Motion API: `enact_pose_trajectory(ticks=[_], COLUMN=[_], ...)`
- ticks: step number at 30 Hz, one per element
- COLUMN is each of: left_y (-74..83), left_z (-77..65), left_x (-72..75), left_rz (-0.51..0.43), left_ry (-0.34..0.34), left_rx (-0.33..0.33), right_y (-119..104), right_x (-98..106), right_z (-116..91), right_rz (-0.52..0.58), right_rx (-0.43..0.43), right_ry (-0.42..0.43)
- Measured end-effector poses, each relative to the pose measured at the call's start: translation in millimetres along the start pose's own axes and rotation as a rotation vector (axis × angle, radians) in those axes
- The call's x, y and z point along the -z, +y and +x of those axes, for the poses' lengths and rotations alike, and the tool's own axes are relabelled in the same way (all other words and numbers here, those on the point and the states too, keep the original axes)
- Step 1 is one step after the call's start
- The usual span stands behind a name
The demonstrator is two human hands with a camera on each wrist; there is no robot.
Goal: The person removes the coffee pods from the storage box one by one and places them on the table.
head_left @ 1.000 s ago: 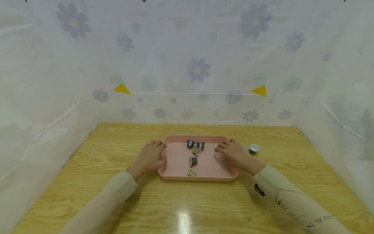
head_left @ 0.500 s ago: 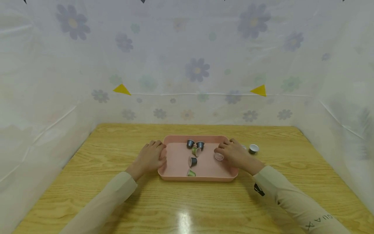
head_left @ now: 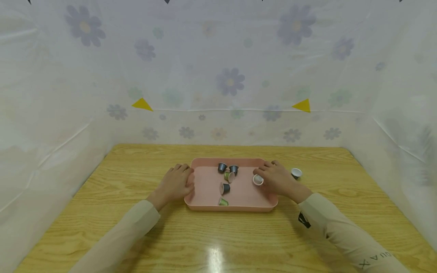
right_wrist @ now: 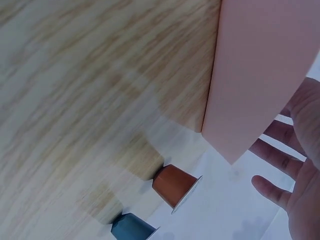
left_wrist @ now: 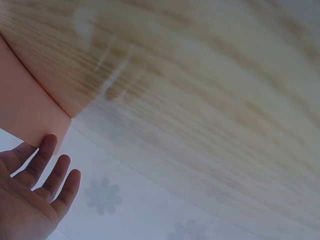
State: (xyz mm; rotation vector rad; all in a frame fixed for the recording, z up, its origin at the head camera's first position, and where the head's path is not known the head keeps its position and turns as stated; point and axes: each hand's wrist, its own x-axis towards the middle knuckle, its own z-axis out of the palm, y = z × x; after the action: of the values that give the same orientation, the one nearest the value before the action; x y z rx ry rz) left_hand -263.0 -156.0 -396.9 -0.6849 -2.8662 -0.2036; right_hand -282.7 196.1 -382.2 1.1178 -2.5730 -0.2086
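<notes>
A pink tray stands on the table with several coffee capsules lying in it. Two dark capsules are near its back wall, a green capsule just below them. A black capsule lies mid-tray and another green capsule by the front wall. My left hand rests at the tray's left rim; in the left wrist view its fingers are loosely extended, one touching the rim. Over the tray's right side, my right hand pinches a white-rimmed capsule, its rim facing up; the thumb is mostly hidden.
Right of the tray, a dark capsule with a white lid stands on the wooden table. A brown capsule stands near a teal one in the right wrist view. A small black object lies by the right sleeve.
The capsule at my right fingertips has turned so its white rim shows more fully. My right hand has shifted slightly right. My left hand and the capsules in the tray have stayed put.
</notes>
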Motion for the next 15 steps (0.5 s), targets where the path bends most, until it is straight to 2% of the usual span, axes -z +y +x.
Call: enact_pose_trajectory(ticks=[5, 15], left_y=[0.0, 0.5], left_z=[0.1, 0.6], left_x=[-0.1, 1.3], left_rz=[0.009, 0.01], left_ry=[0.005, 0.002], left_rx=[-0.005, -0.007], right_y=[1.5, 6.2], right_x=[2.8, 10.9], right_z=[-0.9, -2.3], right_rz=[0.01, 0.038], right_rx=[-0.03, -0.064], right_ry=[-0.022, 0.015])
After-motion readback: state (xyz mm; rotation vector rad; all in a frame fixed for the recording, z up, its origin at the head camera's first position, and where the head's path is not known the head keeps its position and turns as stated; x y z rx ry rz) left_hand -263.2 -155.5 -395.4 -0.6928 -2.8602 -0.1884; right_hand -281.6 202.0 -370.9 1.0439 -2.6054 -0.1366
